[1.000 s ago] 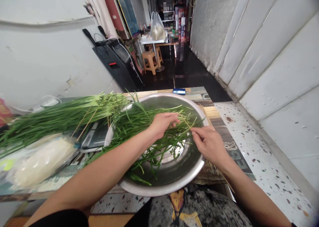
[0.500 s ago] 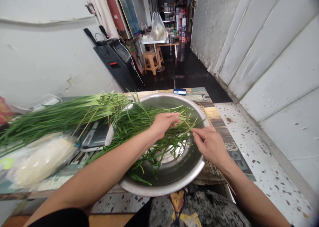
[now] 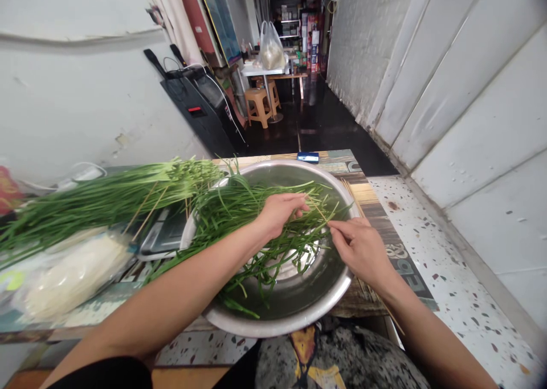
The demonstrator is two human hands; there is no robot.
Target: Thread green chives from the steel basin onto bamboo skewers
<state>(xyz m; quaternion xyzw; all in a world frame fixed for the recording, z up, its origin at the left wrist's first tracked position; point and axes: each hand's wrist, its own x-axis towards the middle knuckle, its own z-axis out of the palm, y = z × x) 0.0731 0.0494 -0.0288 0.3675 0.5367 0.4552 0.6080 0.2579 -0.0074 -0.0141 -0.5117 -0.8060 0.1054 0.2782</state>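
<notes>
A wide steel basin (image 3: 294,320) holds a loose heap of long green garlic chives (image 3: 226,212), their pale stem ends toward the right. My left hand (image 3: 284,209) reaches over the heap with its fingers curled round some stems near the cut ends. Just right of it, my right hand (image 3: 356,241) pinches the end of a thin bamboo skewer (image 3: 319,211) between thumb and forefinger. The skewer slants up and left toward my left fingertips, among the stems. Where its far tip lies is hard to see.
A big bundle of chives (image 3: 102,198) lies on the table left of the basin, near a plastic bag of white food (image 3: 77,275) and a dark tray (image 3: 162,235). More skewers (image 3: 354,198) lie along the basin's right side. A blue box (image 3: 307,157) sits behind.
</notes>
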